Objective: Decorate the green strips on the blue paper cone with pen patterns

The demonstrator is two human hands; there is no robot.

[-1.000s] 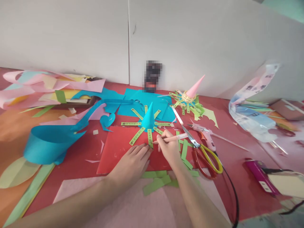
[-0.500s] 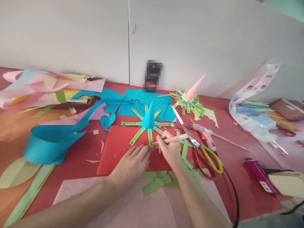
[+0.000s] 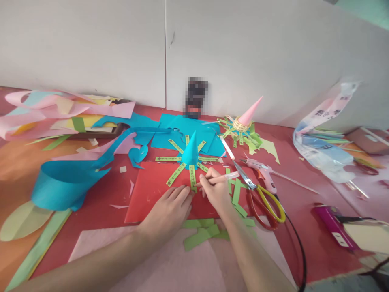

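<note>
A blue paper cone stands with green strips spreading from its base, each marked with dark writing. My right hand is closed round a pale pink pen, whose tip meets the front green strip. My left hand lies flat on the red sheet, fingers spread a little, its fingertips at the lower end of that strip. Loose green strips lie below and to the right of my hands.
Scissors and a pink glue gun lie to the right, near a purple power strip. A pink cone stands behind. At left are a blue paper loop and a paper heap.
The pen's rear end has tilted slightly left and down as my right hand shifted a little. My left hand stays in place.
</note>
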